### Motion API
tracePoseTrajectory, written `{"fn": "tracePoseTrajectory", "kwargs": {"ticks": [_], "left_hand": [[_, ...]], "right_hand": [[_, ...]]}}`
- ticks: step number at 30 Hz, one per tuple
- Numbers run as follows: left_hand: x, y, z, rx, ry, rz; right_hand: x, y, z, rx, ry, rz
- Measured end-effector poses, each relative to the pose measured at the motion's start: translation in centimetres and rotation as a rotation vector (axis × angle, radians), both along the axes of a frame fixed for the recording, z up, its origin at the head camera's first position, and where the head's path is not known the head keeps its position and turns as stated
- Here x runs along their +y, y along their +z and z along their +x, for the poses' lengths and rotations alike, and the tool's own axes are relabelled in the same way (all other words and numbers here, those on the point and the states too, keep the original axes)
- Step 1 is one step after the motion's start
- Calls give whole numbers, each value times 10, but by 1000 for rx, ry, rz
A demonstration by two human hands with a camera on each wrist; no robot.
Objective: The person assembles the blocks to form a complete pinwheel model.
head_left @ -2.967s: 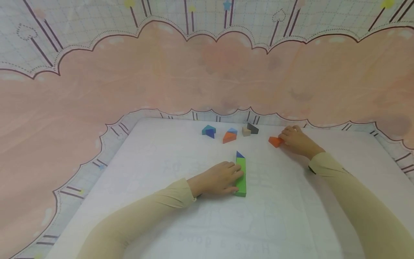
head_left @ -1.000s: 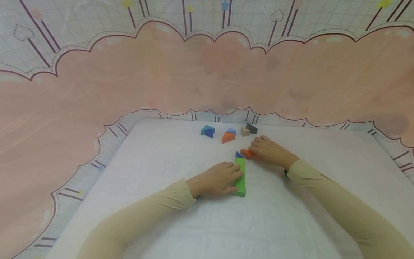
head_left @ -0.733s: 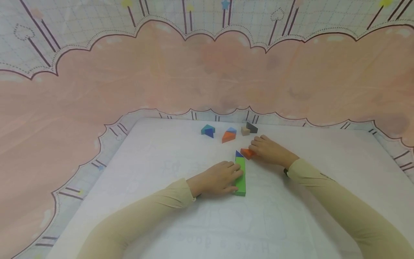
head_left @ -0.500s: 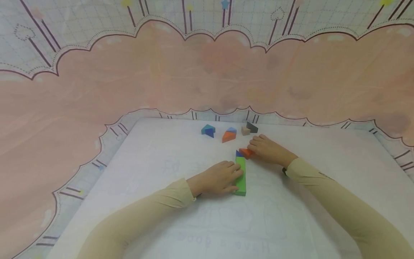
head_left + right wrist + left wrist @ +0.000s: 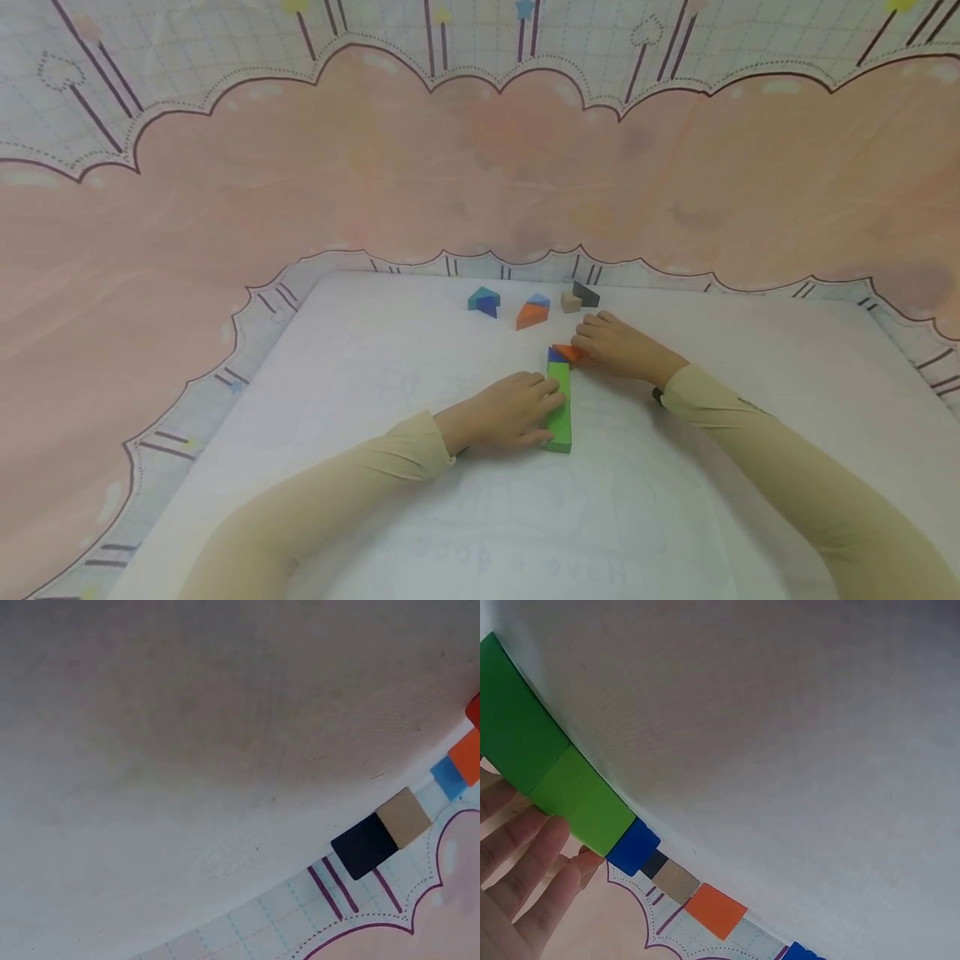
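Observation:
My left hand (image 5: pixel 504 412) rests with its fingers across a light green block (image 5: pixel 559 433), its thumb near the block's near end. The left wrist view shows a dark green block (image 5: pixel 517 712) and a light green one (image 5: pixel 585 799) end to end, with the fingers against their side. Beyond their far end lies a blue triangular block (image 5: pixel 555 356). My right hand (image 5: pixel 626 346) pinches an orange block (image 5: pixel 567 352) against the blue triangle's slanted side. The fingers partly cover the orange block. In the right wrist view the right hand is out of sight.
Toward the back of the white table (image 5: pixel 360 350) lie a teal block (image 5: pixel 480 295), a dark blue one (image 5: pixel 487 307), an orange one (image 5: pixel 532 316), a light blue one (image 5: pixel 537 300), a beige one (image 5: pixel 571 302) and a black one (image 5: pixel 587 295). A patterned backdrop (image 5: pixel 480 167) rises behind.
The right hand has brought the orange block leftward and nearer, from the right side of the table to the blue triangle, closing the last small gap. The left hand has stayed on the green block.

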State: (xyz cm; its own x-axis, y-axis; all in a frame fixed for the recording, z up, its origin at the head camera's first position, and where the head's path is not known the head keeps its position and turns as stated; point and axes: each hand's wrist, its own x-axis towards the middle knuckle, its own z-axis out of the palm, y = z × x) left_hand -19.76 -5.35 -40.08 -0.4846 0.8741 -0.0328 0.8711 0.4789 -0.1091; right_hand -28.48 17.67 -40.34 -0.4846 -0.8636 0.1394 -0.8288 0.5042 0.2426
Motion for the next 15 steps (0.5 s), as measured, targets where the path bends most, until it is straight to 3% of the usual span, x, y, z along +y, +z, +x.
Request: {"fn": "tracePoseTrajectory", "kwargs": {"ticks": [6, 15], "left_hand": [[0, 0, 0, 1, -1, 2], [0, -1, -1, 13, -7, -1]], "right_hand": [[0, 2, 0, -26, -25, 23], [0, 0, -1, 6, 15, -11]]}}
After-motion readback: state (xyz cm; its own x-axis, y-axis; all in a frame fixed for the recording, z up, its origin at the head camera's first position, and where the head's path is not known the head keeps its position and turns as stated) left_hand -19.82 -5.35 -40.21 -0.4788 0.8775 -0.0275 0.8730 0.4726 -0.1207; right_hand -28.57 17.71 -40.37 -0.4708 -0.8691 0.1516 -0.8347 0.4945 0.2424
